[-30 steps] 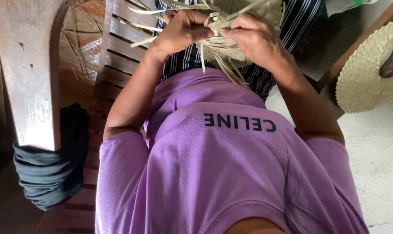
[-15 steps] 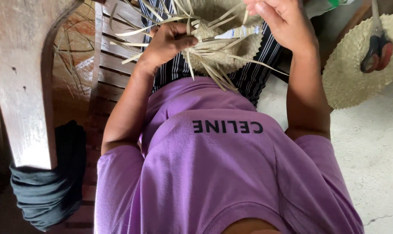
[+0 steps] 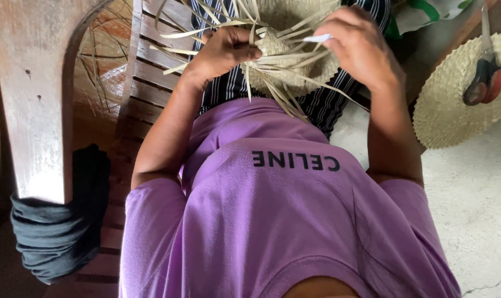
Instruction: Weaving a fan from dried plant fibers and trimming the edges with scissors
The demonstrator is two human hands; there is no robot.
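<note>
A: Head view, looking down over a purple shirt (image 3: 283,221): the person sits on a slatted wooden bench (image 3: 151,77), with pale concrete floor (image 3: 471,209) to the right. The half-woven straw piece (image 3: 286,49) rests over the lap, between both hands.

B: How does it look to handle?

A: Light and springy, most likely. The woven part seems firm enough to grip, while the loose strips (image 3: 272,88) fan out and would probably crease or split if bent hard.

B: And the hands?

A: The left hand (image 3: 223,52) is curled closed on the woven edge. The right hand (image 3: 361,47) pinches a single strip between narrowed fingertips.

B: Anything nearby?

A: A finished round straw mat (image 3: 454,105) lies well apart on the right, with scissors (image 3: 485,74) on it. A dark cloth (image 3: 60,232) wraps the bench armrest.
</note>
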